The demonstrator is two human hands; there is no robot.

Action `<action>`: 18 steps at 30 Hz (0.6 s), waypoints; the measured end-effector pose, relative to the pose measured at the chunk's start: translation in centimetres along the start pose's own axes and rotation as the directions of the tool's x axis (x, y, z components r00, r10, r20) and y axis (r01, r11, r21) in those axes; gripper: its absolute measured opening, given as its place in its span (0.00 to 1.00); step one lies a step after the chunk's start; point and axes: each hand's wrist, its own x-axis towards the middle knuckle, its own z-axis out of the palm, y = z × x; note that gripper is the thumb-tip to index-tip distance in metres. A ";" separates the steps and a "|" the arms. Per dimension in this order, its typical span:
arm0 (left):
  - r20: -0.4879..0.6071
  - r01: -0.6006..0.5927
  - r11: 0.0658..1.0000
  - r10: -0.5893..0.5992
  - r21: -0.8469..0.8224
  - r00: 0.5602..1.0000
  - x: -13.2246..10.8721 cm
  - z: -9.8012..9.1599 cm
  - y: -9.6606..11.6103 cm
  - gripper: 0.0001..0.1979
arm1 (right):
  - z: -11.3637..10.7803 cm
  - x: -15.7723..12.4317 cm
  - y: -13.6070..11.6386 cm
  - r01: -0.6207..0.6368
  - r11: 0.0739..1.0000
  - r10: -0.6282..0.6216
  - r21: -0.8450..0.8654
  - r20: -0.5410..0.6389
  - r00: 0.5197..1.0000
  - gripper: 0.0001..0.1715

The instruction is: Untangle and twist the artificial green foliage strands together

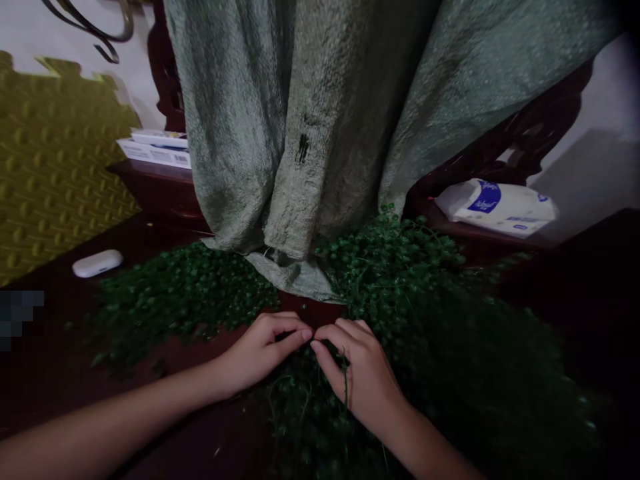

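My left hand and my right hand meet at the fingertips, low in the middle of the head view. Thumb and forefinger of the left are pinched together; whatever lies between them is too small to make out. A thin green plant stem hangs inside the curled fingers of my right hand, which also pinches at its tip. Left of the hands spreads a heap of small-leaved green sprigs. A larger tangle of the same greenery lies to the right and runs on beneath both hands.
A grey-green woven sack hangs down behind the heaps onto the dark red wooden surface. A white oval case lies at left, below a white box and a yellow foam mat. At right rests a tissue pack.
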 end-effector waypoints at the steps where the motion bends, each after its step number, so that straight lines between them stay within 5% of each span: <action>1: -0.005 0.013 1.000 -0.013 -0.011 1.000 0.0 0.0 0.0 0.15 | 0.0 0.0 -0.1 0.000 1.000 0.001 0.013 -0.008 1.000 0.06; 10: -0.039 0.066 0.996 -0.068 -0.063 0.997 -0.1 -0.1 0.0 0.14 | 0.0 -0.1 -0.4 0.008 0.989 0.004 0.147 -0.084 0.996 0.08; 18: 0.006 -0.001 0.999 0.002 -0.046 1.000 -0.2 -0.1 0.0 0.13 | 0.0 0.1 -0.5 0.027 0.992 -0.020 0.123 -0.059 0.998 0.05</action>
